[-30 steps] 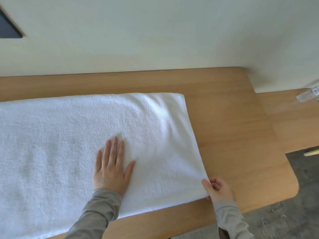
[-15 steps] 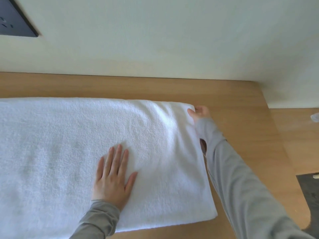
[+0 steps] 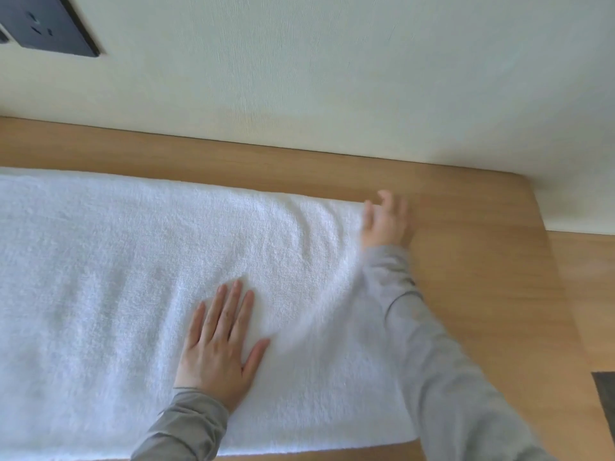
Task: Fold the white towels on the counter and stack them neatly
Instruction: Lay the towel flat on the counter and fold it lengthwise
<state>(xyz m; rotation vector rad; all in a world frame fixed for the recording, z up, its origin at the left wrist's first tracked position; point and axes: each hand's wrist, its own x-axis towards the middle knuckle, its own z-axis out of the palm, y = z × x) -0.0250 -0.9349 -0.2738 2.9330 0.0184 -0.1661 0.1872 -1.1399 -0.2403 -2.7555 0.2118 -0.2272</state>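
Note:
A long white towel [image 3: 133, 294] lies flat along the wooden counter [image 3: 482, 277] and runs out of view at the left. My left hand [image 3: 218, 347] presses flat on it, fingers straight and close together, near its right part. My right hand [image 3: 384, 221] is at the towel's far right corner, blurred by motion. Its fingers look loosely spread, and the thumb is beside the towel's edge. No other towel is in view.
A pale wall [image 3: 332, 78] runs directly behind the counter and steps forward at the right. A dark socket panel [image 3: 46, 28] sits on the wall at the upper left. The counter's right edge meets dark floor [image 3: 604, 394] at the lower right.
My right hand went from the towel's near right corner to its far right corner, then loosened its pinch there. My left hand stayed flat on the towel.

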